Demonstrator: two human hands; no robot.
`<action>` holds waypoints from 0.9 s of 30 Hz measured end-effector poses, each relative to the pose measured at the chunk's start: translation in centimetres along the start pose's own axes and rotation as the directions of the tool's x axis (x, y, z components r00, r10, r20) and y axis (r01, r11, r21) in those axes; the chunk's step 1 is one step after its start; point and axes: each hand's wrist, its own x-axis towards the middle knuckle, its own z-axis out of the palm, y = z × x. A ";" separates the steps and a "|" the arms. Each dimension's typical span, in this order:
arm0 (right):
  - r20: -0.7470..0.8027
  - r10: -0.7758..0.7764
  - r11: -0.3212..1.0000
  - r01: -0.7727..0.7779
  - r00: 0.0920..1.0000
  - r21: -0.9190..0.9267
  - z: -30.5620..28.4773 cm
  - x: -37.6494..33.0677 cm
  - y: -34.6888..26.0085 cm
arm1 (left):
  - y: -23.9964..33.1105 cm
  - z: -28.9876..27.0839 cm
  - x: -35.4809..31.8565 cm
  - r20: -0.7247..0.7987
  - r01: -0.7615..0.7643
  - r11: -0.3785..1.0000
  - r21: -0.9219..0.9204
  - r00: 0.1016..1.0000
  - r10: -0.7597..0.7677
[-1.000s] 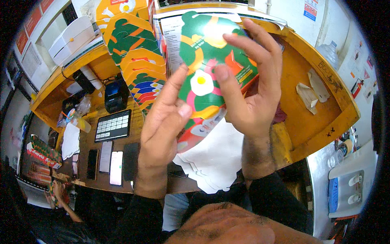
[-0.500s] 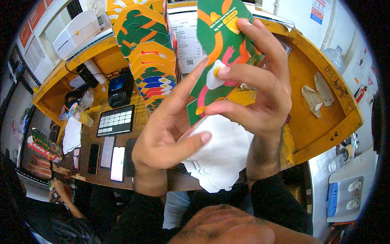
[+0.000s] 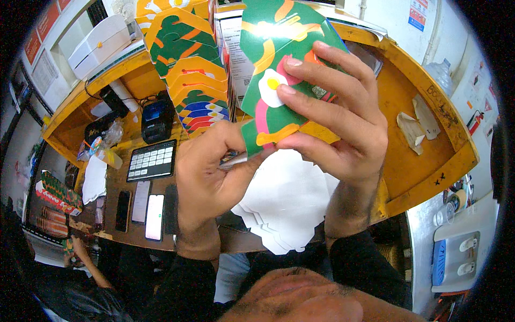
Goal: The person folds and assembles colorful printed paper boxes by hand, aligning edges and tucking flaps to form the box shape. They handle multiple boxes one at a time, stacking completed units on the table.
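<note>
Raised in front of me is a green printed cardboard carton [image 3: 284,51] with orange, pink and fried-egg shapes. My left hand [image 3: 206,172] is closed on its lower left corner, pinching the edge between thumb and curled fingers. Spread across the carton's front face are the fingers of my right hand [image 3: 348,118], with the thumb at its bottom edge. Under both hands lies a pile of white flat carton blanks [image 3: 287,198], edges fanned toward me. Left of the held carton rises a tall stack of patterned cartons [image 3: 190,59], nested together. The carton's back is hidden.
A printed sheet [image 3: 232,48] stands behind the carton. On the left of the desk are a tablet [image 3: 152,161], several phones [image 3: 155,217] and a black device [image 3: 157,121]. Torn brown paper [image 3: 410,129] lies right. Another person's arm [image 3: 88,263] shows lower left.
The carton has shifted slightly left and turned its face more toward me. My left fingers have curled in from stretched along its edge to a pinch at the lower corner.
</note>
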 end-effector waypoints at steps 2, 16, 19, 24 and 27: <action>0.024 -0.011 0.999 0.011 1.000 0.033 -0.3 0.0 0.2 | 1.0 -0.1 0.2 0.007 -0.010 0.996 0.084 1.000 0.010; -0.010 0.010 0.971 -0.007 1.000 0.240 0.4 0.1 -1.0 | 1.1 -1.5 0.1 0.066 -0.155 0.969 0.195 0.987 0.144; -0.033 0.041 0.973 -0.032 0.999 0.228 0.7 0.2 -1.7 | 0.3 -0.6 -0.1 -0.060 -0.141 0.973 0.185 0.986 0.155; -0.080 -0.031 0.984 0.044 0.996 0.170 0.5 0.0 -1.3 | 1.8 2.5 1.3 -0.414 -0.148 0.970 -0.194 0.908 0.055; -0.065 0.007 0.988 0.003 0.998 0.157 0.4 -0.1 -1.4 | 0.8 0.1 0.6 -0.135 -0.124 0.988 0.088 0.981 0.136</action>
